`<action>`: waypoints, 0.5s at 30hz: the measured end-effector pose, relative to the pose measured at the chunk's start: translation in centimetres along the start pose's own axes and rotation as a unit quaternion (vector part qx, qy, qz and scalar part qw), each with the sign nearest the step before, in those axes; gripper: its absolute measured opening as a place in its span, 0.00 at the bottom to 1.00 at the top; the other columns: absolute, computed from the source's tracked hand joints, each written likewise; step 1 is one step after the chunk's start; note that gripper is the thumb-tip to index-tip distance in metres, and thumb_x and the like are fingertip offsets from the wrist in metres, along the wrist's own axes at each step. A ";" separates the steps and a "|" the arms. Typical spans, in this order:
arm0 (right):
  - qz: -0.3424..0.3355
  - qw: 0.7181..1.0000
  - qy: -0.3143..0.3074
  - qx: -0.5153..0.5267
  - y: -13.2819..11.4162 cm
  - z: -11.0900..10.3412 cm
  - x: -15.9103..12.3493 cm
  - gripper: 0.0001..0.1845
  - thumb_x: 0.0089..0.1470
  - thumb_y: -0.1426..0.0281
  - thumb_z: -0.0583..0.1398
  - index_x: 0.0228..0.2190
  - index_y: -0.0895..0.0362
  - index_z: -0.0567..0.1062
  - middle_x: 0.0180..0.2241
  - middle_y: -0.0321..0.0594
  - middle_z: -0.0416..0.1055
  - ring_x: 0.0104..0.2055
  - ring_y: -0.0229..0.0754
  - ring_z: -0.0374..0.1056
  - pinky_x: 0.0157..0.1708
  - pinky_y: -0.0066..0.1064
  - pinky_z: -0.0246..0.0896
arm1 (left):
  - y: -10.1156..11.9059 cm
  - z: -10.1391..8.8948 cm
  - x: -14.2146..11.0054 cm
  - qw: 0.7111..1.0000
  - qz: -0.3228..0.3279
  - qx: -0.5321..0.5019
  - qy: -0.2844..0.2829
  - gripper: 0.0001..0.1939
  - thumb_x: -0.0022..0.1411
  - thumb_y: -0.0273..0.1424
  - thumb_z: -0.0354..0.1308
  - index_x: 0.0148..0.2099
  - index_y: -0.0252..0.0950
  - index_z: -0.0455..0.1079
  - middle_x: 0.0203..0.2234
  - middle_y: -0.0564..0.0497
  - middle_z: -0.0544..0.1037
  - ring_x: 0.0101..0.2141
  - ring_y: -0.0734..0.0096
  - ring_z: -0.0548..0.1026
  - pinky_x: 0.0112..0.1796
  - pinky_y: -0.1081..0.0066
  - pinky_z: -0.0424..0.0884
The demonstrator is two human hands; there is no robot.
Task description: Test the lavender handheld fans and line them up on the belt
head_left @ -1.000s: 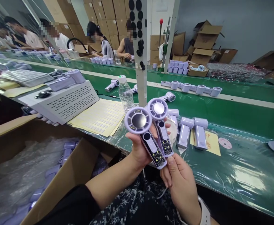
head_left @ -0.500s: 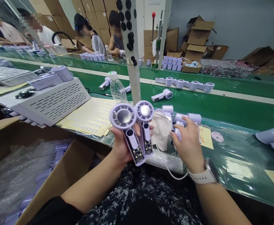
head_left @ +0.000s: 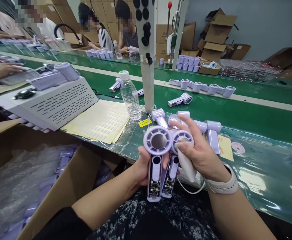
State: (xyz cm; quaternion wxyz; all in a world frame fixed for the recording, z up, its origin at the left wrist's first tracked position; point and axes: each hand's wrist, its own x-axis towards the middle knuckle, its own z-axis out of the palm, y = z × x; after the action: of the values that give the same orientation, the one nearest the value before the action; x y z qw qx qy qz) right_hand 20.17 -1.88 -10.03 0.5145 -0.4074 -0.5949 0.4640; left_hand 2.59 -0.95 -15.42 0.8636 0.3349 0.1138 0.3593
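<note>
Two lilac handheld fans, a left one (head_left: 155, 180) and a right one (head_left: 169, 180), stand side by side in my left hand (head_left: 142, 166), their circuit boards bare in the open handles. My left fingers wrap behind them. My right hand (head_left: 198, 146) pinches a white cloth (head_left: 187, 163) and presses it on the round head of the right fan. The thumb lies over the cloth at the metallic centre. More lilac fans (head_left: 213, 133) lie on the green bench just behind my right hand, partly hidden by it.
A water bottle (head_left: 131, 96) and yellow label sheets (head_left: 98, 121) are left of the white post (head_left: 147, 73). A slotted metal box (head_left: 61, 103) stands further left. Below it, a carton (head_left: 81, 173) holds lilac parts and plastic wrap. A fan (head_left: 179, 100) lies on the green conveyor. Co-workers sit across.
My right hand has picked up the white cloth and brought it onto the right fan's head. My left hand has moved the two fans right and more upright. A co-worker's hands appear at left.
</note>
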 end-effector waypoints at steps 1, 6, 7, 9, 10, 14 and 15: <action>0.040 0.999 -0.013 0.014 0.0 0.0 -0.1 0.30 0.60 0.58 0.67 0.60 0.43 0.67 0.58 0.43 0.73 0.52 0.49 0.76 0.46 0.39 0.74 | -0.2 0.1 0.0 1.000 -0.005 0.008 0.001 0.41 0.40 0.71 0.61 0.24 0.33 0.69 0.21 0.45 0.79 0.22 0.65 0.77 0.25 0.71 0.75; 0.078 0.992 0.024 -0.091 0.0 0.1 0.2 0.23 0.63 0.48 0.60 0.46 0.53 0.78 0.32 0.39 0.79 0.23 0.40 0.70 0.21 0.30 0.64 | -0.7 0.2 -0.3 1.000 0.000 0.011 0.027 0.41 0.39 0.72 0.61 0.23 0.33 0.69 0.18 0.48 0.77 0.19 0.71 0.74 0.24 0.73 0.73; 0.047 0.990 0.030 -0.127 0.0 0.2 0.4 0.23 0.65 0.49 0.58 0.44 0.53 0.80 0.34 0.40 0.80 0.27 0.41 0.72 0.25 0.32 0.66 | -0.6 0.0 -0.5 1.000 0.003 0.012 0.027 0.41 0.39 0.72 0.61 0.24 0.33 0.69 0.18 0.48 0.77 0.20 0.71 0.74 0.23 0.74 0.72; -0.007 0.983 0.000 -0.185 0.2 0.2 1.3 0.25 0.69 0.50 0.53 0.42 0.53 0.82 0.38 0.42 0.82 0.35 0.44 0.76 0.33 0.34 0.68 | -0.2 -0.4 -1.1 1.000 -0.004 0.016 0.021 0.41 0.39 0.72 0.61 0.24 0.33 0.70 0.20 0.46 0.78 0.22 0.67 0.77 0.24 0.73 0.73; -0.028 0.977 -0.034 -0.209 0.3 0.3 1.9 0.25 0.70 0.51 0.51 0.42 0.53 0.82 0.38 0.41 0.82 0.36 0.45 0.77 0.35 0.35 0.68 | 0.1 -0.7 -1.4 1.000 -0.011 0.015 0.019 0.41 0.39 0.72 0.60 0.24 0.33 0.70 0.21 0.45 0.79 0.24 0.65 0.79 0.25 0.72 0.74; -0.114 0.925 -0.014 -0.362 1.1 0.5 5.1 0.29 0.71 0.54 0.47 0.39 0.54 0.82 0.35 0.44 0.82 0.36 0.48 0.77 0.37 0.39 0.69 | 2.0 -1.8 -2.3 0.999 0.012 -0.009 0.040 0.40 0.41 0.72 0.59 0.23 0.35 0.68 0.26 0.43 0.81 0.31 0.58 0.82 0.33 0.64 0.80; -0.128 0.910 0.033 -0.393 1.4 0.6 5.9 0.30 0.71 0.55 0.46 0.40 0.57 0.82 0.37 0.48 0.82 0.39 0.51 0.77 0.40 0.43 0.69 | 2.6 -1.9 -2.5 0.998 0.030 -0.010 0.048 0.40 0.42 0.72 0.58 0.23 0.35 0.68 0.27 0.43 0.81 0.32 0.57 0.82 0.33 0.64 0.80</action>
State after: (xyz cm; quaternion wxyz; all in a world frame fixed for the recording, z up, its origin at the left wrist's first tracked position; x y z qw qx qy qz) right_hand 18.80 4.04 -10.02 0.3872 -0.5122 -0.7589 0.1085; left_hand -1.42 -0.39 -15.30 0.8494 0.3115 0.1413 0.4019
